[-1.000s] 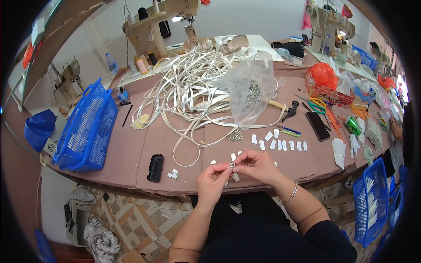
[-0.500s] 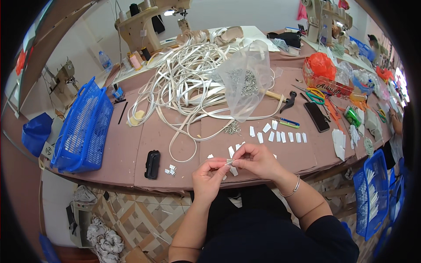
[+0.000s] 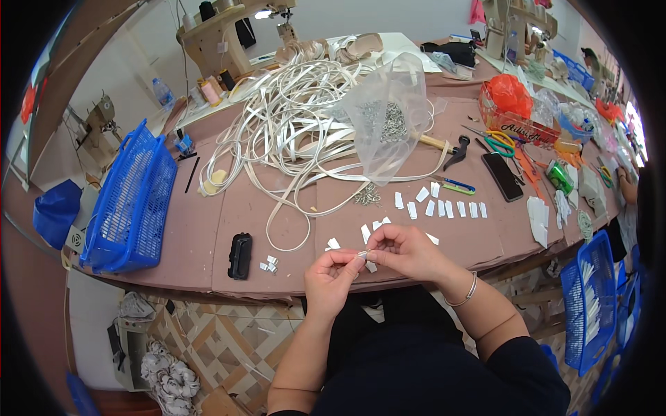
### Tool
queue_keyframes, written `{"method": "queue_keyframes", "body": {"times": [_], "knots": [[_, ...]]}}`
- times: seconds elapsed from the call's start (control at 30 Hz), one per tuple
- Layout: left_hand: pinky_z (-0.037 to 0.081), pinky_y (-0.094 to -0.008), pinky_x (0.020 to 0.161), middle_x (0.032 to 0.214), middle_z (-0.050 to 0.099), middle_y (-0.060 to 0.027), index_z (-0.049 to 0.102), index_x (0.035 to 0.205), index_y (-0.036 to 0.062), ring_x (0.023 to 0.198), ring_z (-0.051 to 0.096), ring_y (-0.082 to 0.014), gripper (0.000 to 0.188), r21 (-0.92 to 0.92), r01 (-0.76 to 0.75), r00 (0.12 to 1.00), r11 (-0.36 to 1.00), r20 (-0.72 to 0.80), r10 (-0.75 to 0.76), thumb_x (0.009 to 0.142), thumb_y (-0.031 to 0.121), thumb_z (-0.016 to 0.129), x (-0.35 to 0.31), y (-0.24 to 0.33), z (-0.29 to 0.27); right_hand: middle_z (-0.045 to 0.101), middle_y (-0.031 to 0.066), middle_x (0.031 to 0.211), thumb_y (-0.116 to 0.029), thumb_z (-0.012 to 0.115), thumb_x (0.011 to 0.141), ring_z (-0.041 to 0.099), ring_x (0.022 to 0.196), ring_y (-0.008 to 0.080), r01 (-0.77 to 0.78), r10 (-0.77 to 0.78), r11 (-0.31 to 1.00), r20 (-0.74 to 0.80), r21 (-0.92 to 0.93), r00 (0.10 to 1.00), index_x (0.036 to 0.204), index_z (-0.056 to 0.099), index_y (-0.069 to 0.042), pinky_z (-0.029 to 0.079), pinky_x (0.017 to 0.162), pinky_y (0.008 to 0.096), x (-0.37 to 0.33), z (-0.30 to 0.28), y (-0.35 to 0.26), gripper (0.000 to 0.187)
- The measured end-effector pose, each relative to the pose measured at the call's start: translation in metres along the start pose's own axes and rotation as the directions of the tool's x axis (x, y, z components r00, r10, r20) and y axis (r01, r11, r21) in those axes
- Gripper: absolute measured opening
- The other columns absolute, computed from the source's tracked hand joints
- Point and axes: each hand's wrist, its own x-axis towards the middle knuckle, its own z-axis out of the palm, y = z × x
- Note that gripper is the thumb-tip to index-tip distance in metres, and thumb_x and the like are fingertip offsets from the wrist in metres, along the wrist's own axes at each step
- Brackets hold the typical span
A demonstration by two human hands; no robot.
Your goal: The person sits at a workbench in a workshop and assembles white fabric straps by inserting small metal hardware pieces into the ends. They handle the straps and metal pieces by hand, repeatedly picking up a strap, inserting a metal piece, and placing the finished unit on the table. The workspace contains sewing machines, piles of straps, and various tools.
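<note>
Sewing workshop; industrial sewing machine (image 3: 229,31) at far end of brown worktop (image 3: 208,229); heap of white strap (image 3: 291,118); bag of metal buckles (image 3: 388,121); cut strap pieces (image 3: 444,206) in row; scissors (image 3: 496,142); thread cones (image 3: 211,87); blue baskets (image 3: 132,201) alongside.

hands: left hand (image 3: 331,274) and right hand (image 3: 402,247) have closed in tighter on the small white strap piece (image 3: 363,255) since a second ago, fingertips now pinching it from both sides
view: camera tipped down a bit, brown worktable (image 3: 208,229) sits higher in frame
</note>
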Motion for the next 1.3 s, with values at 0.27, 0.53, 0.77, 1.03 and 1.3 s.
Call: {"method": "queue_keyframes", "body": {"times": [0.27, 0.53, 0.77, 1.03, 1.3], "knots": [[0.049, -0.0244, 0.067, 0.084, 0.058, -0.0127, 0.054, 0.081, -0.0041, 0.072, 0.058, -0.0140, 0.005, 0.070, -0.044, 0.999, 0.997, -0.028, 0.046, 0.078, -0.004, 0.057, -0.002, -0.002, 0.002, 0.062, 0.0056, 0.071, -0.008, 0.060, 0.077, 0.056, 0.064, 0.0087, -0.030, 0.019, 0.987, -0.072, -0.160, 0.997, 0.086, 0.061, 0.001, 0.046, 0.060, 0.0223, -0.001, 0.001, 0.003, 0.012], [0.048, -0.0218, 0.068, 0.086, 0.059, -0.0102, 0.055, 0.082, -0.0035, 0.075, 0.057, -0.0116, 0.005, 0.070, -0.009, 1.000, 0.998, -0.011, 0.009, 0.078, -0.002, 0.058, -0.002, -0.007, -0.001, 0.061, 0.0050, 0.068, -0.009, 0.061, 0.076, 0.056, 0.063, 0.0090, -0.058, 0.048, 0.976, -0.055, -0.210, 0.997, 0.083, 0.061, 0.000, 0.045, 0.057, 0.0228, -0.001, -0.002, 0.001, 0.011], [0.049, -0.0243, 0.068, 0.086, 0.057, -0.0127, 0.053, 0.081, -0.0038, 0.073, 0.057, -0.0143, 0.005, 0.055, -0.022, 1.000, 0.998, -0.012, 0.023, 0.078, -0.005, 0.057, -0.001, -0.005, 0.002, 0.059, 0.0034, 0.067, -0.008, 0.060, 0.076, 0.054, 0.062, 0.0072, -0.080, 0.069, 0.985, -0.073, -0.153, 0.995, 0.081, 0.061, 0.001, 0.044, 0.056, 0.0209, -0.001, 0.000, -0.001, 0.009], [0.049, -0.0235, 0.069, 0.089, 0.056, -0.0128, 0.053, 0.080, -0.0032, 0.074, 0.057, -0.0134, 0.006, 0.055, -0.060, 0.997, 0.997, -0.034, 0.062, 0.077, -0.006, 0.057, -0.001, -0.008, 0.003, 0.058, 0.0032, 0.067, -0.006, 0.060, 0.077, 0.053, 0.060, 0.0067, -0.040, 0.030, 0.993, -0.089, -0.111, 0.996, 0.080, 0.060, 0.001, 0.044, 0.055, 0.0210, -0.001, 0.001, 0.006, 0.008], [0.049, -0.0239, 0.067, 0.088, 0.056, -0.0129, 0.053, 0.080, -0.0034, 0.073, 0.058, -0.0144, 0.007, 0.050, -0.066, 0.997, 0.997, -0.032, 0.067, 0.076, -0.008, 0.057, -0.002, -0.009, 0.001, 0.057, 0.0028, 0.068, -0.004, 0.059, 0.077, 0.051, 0.061, 0.0054, -0.018, 0.012, 0.997, -0.091, -0.072, 0.996, 0.082, 0.059, 0.002, 0.044, 0.054, 0.0197, -0.002, 0.004, 0.007, 0.008]]}}
